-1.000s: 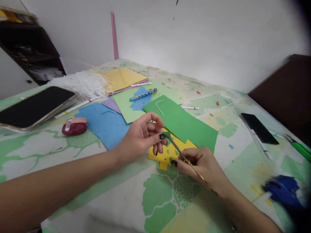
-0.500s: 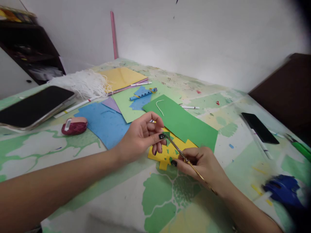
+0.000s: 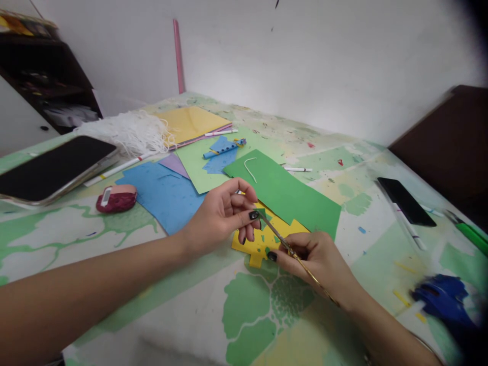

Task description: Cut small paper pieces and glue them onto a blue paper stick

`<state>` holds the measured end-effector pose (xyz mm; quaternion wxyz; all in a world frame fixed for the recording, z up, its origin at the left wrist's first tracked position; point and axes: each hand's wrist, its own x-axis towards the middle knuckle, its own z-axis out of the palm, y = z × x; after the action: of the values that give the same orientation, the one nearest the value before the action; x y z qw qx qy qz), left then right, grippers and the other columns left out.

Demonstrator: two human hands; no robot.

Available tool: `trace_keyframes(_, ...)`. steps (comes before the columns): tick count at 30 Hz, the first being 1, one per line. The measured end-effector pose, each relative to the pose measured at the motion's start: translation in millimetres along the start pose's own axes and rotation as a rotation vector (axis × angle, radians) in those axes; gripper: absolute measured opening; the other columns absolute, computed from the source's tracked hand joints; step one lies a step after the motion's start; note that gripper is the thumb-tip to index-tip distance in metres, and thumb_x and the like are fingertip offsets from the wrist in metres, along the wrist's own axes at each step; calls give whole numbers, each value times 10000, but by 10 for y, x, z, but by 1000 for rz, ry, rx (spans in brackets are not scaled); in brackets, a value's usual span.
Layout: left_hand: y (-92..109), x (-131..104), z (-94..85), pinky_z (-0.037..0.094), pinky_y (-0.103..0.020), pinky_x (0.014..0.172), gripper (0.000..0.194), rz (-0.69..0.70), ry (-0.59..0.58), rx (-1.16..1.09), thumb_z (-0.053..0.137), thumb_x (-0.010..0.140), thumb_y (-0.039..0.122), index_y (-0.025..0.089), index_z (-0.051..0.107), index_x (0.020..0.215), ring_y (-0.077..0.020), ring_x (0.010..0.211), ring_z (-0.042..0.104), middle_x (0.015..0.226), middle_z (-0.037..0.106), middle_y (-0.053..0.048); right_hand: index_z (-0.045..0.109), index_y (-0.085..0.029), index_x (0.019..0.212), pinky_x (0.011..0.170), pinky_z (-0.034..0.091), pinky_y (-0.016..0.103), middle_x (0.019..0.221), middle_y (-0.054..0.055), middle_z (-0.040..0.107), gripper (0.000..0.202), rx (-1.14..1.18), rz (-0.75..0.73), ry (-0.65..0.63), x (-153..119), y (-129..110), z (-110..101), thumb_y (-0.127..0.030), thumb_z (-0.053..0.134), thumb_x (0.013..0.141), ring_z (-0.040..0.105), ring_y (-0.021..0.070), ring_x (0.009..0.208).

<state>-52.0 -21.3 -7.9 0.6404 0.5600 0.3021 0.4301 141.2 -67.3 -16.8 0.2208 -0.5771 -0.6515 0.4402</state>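
Observation:
My left hand [image 3: 224, 209] pinches a small piece of green paper [image 3: 261, 212] between thumb and fingers. Gold-handled scissors [image 3: 292, 250] are in my right hand [image 3: 318, 259], their blades pointing up and left to the green piece at my left fingertips. Below both hands lies yellow paper [image 3: 244, 243] with notched edges and several green scraps on it. A larger green sheet [image 3: 297, 190] lies just behind, with a curved white string [image 3: 250, 170] on top. How far the blades are parted cannot be made out.
Blue paper [image 3: 160, 195], a maroon-and-pink case [image 3: 116, 198] and a tablet-like device [image 3: 53, 165] lie left. White strings [image 3: 125, 133] are heaped behind. On the right are a phone [image 3: 406, 201], a green cutter [image 3: 473, 235] and a blue glue gun-like object [image 3: 440, 297].
Almost nothing differs. Both hands keep the same grip and place, and the scissors' tips stay at the green piece. The view has shifted very slightly.

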Motion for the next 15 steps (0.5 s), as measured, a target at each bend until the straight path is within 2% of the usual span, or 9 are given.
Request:
trace_keyframes(7,-3,6,-8,448,-167,414,233,-5,-16,-25,634,769,168,168,418,859,-98,471,590,634,625,2,360,-179,503,426,122,237,496,-62,227,404,-1,1,0,-1,4,-5,-411,635,687,182,62,477)
trace_keyframes(15,8,1,11,474,-193,434,245,2,-26,-58,646,761,185,164,426,866,-123,497,615,656,641,-15,374,-172,495,409,120,220,491,-66,224,437,123,23,-28,2,-52,13,-461,664,646,184,51,460)
